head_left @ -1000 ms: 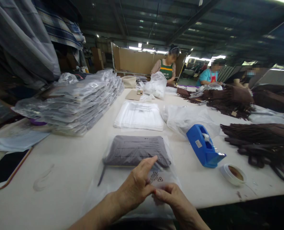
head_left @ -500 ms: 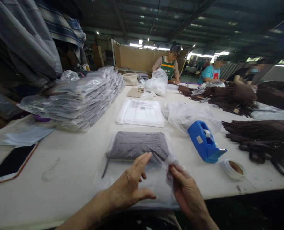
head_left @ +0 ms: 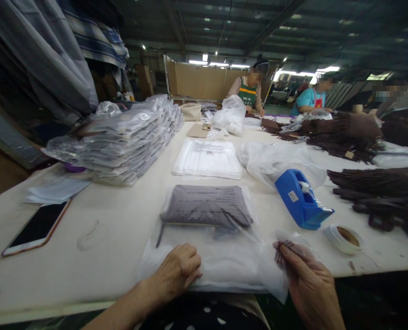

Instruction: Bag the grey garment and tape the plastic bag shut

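A folded grey-brown cloth item (head_left: 207,204) with a thin dark strap at its left lies inside a clear plastic bag (head_left: 231,259) right in front of me. Print shows on the film over it. My left hand (head_left: 178,270) rests at the bag's near left part, fingers curled together on the plastic. At the right, my right hand (head_left: 309,275) pinches a gathered corner of the same bag, which has dark printed marks, and pulls it out sideways. To the right stands a blue tape dispenser (head_left: 302,201), and a tape roll (head_left: 344,238) lies beside it.
Beyond the bag lies a stack of flat white plastic bags (head_left: 207,160). Filled bags are piled (head_left: 128,142) at the left, above a phone (head_left: 37,227) and papers (head_left: 56,189). Dark fringed cloth (head_left: 379,192) lies right. A person in a green apron (head_left: 247,94) works at the back.
My right hand has drawn the bag's corner outward to the right. My left hand has come down and closed onto the near part of the bag. The view has shifted slightly.
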Demonstrator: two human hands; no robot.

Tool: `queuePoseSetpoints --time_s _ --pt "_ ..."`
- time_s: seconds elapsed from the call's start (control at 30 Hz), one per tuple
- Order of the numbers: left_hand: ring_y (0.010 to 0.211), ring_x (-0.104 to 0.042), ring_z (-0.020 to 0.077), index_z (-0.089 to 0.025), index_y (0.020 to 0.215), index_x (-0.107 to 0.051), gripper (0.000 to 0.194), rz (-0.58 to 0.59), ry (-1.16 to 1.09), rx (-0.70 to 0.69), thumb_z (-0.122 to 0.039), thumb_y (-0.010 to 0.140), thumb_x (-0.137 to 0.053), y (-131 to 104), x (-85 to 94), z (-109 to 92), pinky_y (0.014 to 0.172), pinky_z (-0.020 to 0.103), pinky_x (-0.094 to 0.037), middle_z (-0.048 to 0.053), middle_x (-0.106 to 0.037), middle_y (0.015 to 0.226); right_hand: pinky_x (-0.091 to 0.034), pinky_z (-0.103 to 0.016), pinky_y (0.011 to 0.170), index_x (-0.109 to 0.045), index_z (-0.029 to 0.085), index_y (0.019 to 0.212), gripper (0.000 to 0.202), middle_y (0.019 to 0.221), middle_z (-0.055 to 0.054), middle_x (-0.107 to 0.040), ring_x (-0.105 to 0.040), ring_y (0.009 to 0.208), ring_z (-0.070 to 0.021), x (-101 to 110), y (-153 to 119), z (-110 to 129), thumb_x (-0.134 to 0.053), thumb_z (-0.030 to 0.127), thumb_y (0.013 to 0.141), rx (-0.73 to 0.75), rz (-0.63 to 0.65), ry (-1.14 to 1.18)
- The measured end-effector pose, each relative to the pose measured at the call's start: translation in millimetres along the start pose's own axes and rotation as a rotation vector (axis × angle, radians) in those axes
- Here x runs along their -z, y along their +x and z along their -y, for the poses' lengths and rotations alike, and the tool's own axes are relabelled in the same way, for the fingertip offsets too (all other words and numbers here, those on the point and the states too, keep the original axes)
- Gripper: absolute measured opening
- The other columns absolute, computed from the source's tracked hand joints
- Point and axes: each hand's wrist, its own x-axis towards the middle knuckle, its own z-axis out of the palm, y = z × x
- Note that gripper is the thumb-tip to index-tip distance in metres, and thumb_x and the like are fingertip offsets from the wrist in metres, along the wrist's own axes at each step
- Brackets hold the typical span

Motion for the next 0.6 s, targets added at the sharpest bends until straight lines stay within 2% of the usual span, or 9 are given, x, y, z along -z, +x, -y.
queuePoseSetpoints --time_s 0.13,0.2,0.27,0.4,0.6 --pt "0.096 -0.049 0.025 -0.017 0.1 -0.052 0.048 0.01 -0.051 0.006 -0.035 0.065 -0.08 0.0 4.2 -1.3 0.082 0.037 -0.04 0.007 -0.054 0.105 -0.052 -0.023 0.062 -0.072 0.021 0.062 0.026 0.064 -0.002 -0.066 -0.06 0.065 -0.0141 3.8 -6.2 -0.5 -0.085 0.037 0.047 0.071 -0.003 -0.062" --pt "0.098 -0.048 0.0255 -0.018 0.101 -0.051 0.057 0.042 -0.047 0.007 -0.039 0.059 -0.083 0.4 6.0 -6.2 0.084 0.038 -0.039 0.006 -0.054 0.106 -0.052 -0.024 0.063 -0.072 0.02 0.06 0.025 0.062 -0.003 -0.066 -0.059 0.064 -0.0142 4.0 -9.4 -0.9 -0.085 0.038 0.047 0.089 0.003 -0.088" --pt "0.097 -0.048 0.025 -0.018 0.1 -0.05 0.053 0.041 -0.033 -0.012 -0.038 0.062 -0.081 0.7 5.9 -11.5 0.084 0.039 -0.039 0.006 -0.053 0.106 -0.051 -0.023 0.064 -0.072 0.021 0.059 0.024 0.059 -0.002 -0.064 -0.058 0.063 -0.0137 2.1 -12.7 -0.4 -0.085 0.038 0.048 0.098 0.008 -0.12" --pt "0.094 -0.048 0.0245 -0.017 0.093 -0.048 0.029 0.016 0.035 -0.08 -0.025 0.073 -0.067 0.0 1.9 -20.0 0.082 0.04 -0.04 0.007 -0.053 0.102 -0.05 -0.023 0.064 -0.073 0.022 0.059 0.022 0.055 0.0 -0.06 -0.057 0.061 -0.014 -2.7 -17.7 2.3 -0.083 0.037 0.048 0.128 0.022 -0.178" --pt "0.088 -0.048 0.0234 -0.018 0.084 -0.047 0.014 -0.012 0.029 -0.131 -0.014 0.072 -0.054 0.7 -7.1 -24.4 0.078 0.04 -0.042 0.007 -0.054 0.093 -0.048 -0.025 0.062 -0.071 0.021 0.057 0.019 0.056 -0.001 -0.06 -0.055 0.06 -0.0147 0.2 -17.7 -0.4 -0.08 0.038 0.053 0.176 0.018 -0.234"
